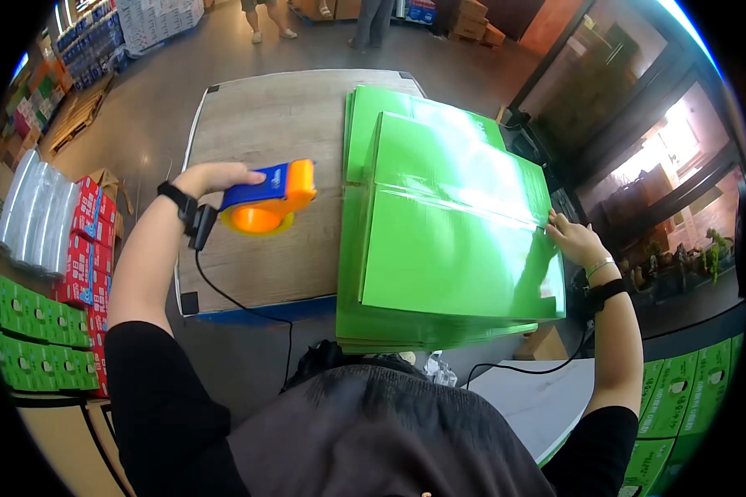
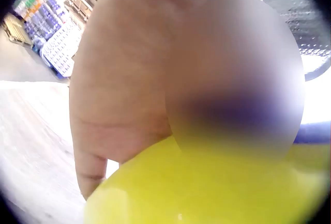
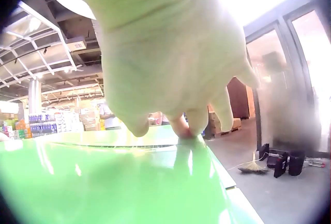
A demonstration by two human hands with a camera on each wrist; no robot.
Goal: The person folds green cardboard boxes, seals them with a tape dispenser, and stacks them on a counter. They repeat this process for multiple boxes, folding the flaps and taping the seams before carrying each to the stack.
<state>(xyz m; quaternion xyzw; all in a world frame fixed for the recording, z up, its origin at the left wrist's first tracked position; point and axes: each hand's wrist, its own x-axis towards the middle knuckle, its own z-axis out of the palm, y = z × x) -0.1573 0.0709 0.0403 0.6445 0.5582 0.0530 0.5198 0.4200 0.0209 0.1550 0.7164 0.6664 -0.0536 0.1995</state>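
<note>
My left hand [image 1: 222, 176] grips a blue and orange tape dispenser [image 1: 269, 195] above the wooden tabletop [image 1: 265, 108]; its yellow part [image 2: 207, 188] fills the bottom of the left wrist view. Flat green cardboard pieces [image 1: 456, 248] lie stacked on the right half of the table, the upper one with a seam across its middle. My right hand [image 1: 578, 240] rests at the stack's right edge, fingertips touching the green cardboard [image 3: 114, 182], fingers spread and slightly bent in the right wrist view [image 3: 170, 53]. The undersides of the left fingers are mostly hidden by the dispenser.
Green cartons [image 1: 41, 331] and red boxes [image 1: 83, 240] stand at the left, more green cartons [image 1: 680, 398] at the lower right. A white surface [image 1: 530, 402] is near my right side. Glass doors [image 1: 622, 74] stand at the right. Two people's legs [image 1: 373, 23] show beyond the table.
</note>
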